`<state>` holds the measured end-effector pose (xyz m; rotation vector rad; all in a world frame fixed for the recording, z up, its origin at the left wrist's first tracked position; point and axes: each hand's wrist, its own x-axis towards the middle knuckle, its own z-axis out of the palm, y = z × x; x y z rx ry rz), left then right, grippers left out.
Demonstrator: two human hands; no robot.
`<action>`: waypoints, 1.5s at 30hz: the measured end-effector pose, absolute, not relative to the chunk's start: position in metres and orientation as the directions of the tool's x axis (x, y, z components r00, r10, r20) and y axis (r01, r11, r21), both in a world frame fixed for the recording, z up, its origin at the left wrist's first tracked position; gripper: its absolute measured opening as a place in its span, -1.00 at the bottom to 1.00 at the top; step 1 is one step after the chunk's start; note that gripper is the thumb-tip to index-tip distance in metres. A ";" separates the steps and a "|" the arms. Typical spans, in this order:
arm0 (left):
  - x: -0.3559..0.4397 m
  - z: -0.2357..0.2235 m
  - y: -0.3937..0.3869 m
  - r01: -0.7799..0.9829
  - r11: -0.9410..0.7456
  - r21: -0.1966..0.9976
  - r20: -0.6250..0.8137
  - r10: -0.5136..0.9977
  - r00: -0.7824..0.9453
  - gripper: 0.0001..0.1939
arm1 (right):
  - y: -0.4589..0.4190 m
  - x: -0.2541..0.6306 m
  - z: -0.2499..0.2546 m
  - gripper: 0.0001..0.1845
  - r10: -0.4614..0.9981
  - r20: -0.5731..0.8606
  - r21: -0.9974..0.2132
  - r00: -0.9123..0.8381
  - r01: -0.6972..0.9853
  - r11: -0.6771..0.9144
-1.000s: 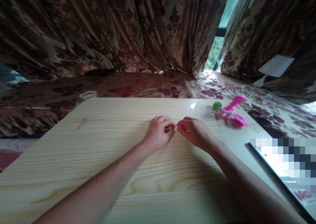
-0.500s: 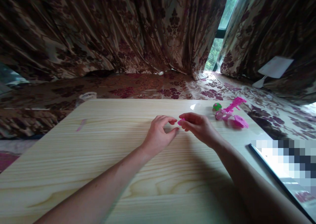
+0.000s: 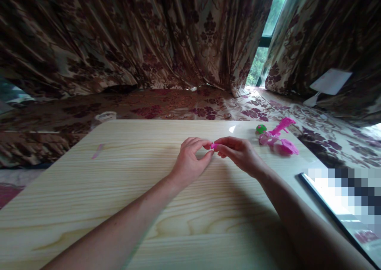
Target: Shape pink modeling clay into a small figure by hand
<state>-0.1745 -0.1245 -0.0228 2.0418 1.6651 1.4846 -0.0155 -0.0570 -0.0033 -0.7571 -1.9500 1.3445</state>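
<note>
A small bright pink piece, too small to make out its exact kind, is held above the middle of the table. My right hand pinches its right end between thumb and fingertips. From the other side my left hand curves in, its index fingertip against the left end and its thumb just below. Fingers cover most of the piece. Right of my hands lie several pink plastic-looking parts, with a round green item with pink spots beside them.
On the left of the wooden table lies a thin pinkish strip. A dark-edged flat panel, partly pixelated, lies at the right edge. Beyond the table are a white lamp and patterned curtains.
The pink piece has moved slightly left along with my right fingertips. The gap has narrowed, and my left fingertips now meet the piece.
</note>
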 end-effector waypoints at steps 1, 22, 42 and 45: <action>-0.175 -0.022 -0.125 0.683 -0.387 0.620 0.593 0.801 -0.084 -0.86 | -0.057 -0.015 -0.003 -0.75 0.752 0.185 -0.941 -0.633 0.106 0.321; -0.177 -0.025 -0.122 0.636 -0.396 0.662 0.570 0.817 -0.084 -0.88 | -0.057 -0.015 -0.006 -0.78 0.738 0.267 -0.911 -0.620 0.087 0.403; -0.202 -0.030 -0.150 0.839 -0.236 0.489 0.453 0.892 -0.013 -0.73 | -0.065 -0.013 -0.014 -0.75 0.596 0.305 -0.484 -0.743 0.418 0.769; -0.210 -0.013 -0.176 0.822 -0.169 0.544 0.471 0.872 -0.133 -0.73 | -0.069 -0.018 -0.009 -0.65 0.583 0.386 -0.449 -0.714 0.407 0.796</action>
